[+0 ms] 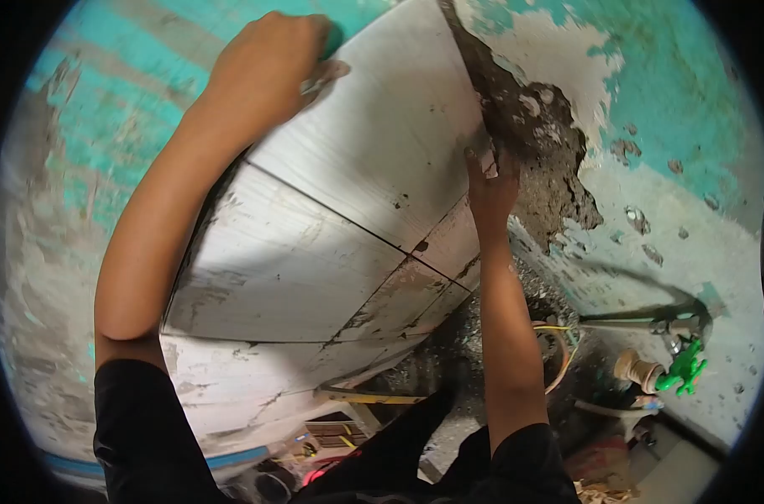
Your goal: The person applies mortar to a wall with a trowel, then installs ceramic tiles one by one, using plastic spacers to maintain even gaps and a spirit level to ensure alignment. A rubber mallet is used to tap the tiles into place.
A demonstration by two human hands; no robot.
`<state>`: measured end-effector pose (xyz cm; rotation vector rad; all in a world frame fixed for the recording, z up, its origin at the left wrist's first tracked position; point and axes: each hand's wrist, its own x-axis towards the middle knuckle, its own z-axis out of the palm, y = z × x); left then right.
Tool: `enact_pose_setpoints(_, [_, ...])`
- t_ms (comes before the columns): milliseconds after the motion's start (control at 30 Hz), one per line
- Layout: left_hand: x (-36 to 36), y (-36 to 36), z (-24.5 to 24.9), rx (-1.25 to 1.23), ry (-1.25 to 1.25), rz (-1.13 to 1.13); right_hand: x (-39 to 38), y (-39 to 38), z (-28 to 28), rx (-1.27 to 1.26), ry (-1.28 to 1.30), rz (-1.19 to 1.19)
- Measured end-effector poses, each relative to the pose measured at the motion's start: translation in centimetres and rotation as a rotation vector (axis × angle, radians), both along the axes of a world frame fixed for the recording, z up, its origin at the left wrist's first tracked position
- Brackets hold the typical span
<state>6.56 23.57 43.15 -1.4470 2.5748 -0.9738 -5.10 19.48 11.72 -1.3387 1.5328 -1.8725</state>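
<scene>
A large white tile (382, 118) stands against the wall above rows of similar tiles (264, 252), with dark joints between them. My left hand (273, 71) is at the tile's upper left edge, its fingers curled round. A dark green bit (333, 40) shows by its knuckles, but what it grips is mostly hidden. The thumb looks whitish. My right hand (493, 189) is at the tile's right edge, beside the rough broken strip of wall. Its fingers are apart, with a small pale patch between them that I cannot make out.
Chipped plaster and a rough hole (558, 160) lie right of the tile. A green-handled tap (683, 370) and a pipe stub (637, 371) stick out at lower right. Below are a yellow-edged bar (374, 396), loose wires (567, 336) and a cluttered floor.
</scene>
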Motion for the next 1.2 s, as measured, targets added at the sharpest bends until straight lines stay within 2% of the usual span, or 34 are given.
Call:
enact_pose_setpoints(67, [-0.8, 0.6, 0.9, 0.092, 0.108, 0.058, 0.1, 0.5, 2.9, -0.045, 0.103, 0.03])
enact_pose_setpoints(200, [1.5, 1.0, 1.5, 0.049, 0.254, -0.104, -0.1, 1.0, 10.2, -0.285, 0.232, 0.086])
enact_pose_setpoints(233, [2.6, 1.6, 2.1, 0.039, 0.336, -0.071, -0.2, 0.8, 12.1, -0.33, 0.274, 0.081])
enact_pose_setpoints(333, [3.7, 6.2, 4.1, 0.004, 0.558, 0.027, -0.6, 0.0, 16.6, -0.421, 0.394, 0.077])
enact_pose_setpoints(433, [5.4, 11.1, 2.2, -0.042, 0.746, 0.032, -1.1, -1.1, 20.1, -0.441, 0.51, 0.103])
enact_pose_setpoints(633, [7.2, 13.7, -1.7, -0.305, 0.705, 0.041, -3.6, -3.1, 22.7, -0.445, 0.777, 0.146])
enact_pose_setpoints(867, [7.1, 11.9, -1.8, -0.039, 0.705, 0.346, -4.7, -4.1, 25.3, -0.27, 0.98, 0.239])
enact_pose_setpoints(933, [6.8, 11.1, -1.5, 0.025, 0.66, 0.397, -4.6, -4.9, 25.4, -0.307, 1.004, 0.215])
enact_pose_setpoints(1200, [6.6, 9.9, -2.2, 0.038, 0.653, 0.479, -4.7, -5.0, 25.2, -0.208, 1.043, 0.22])
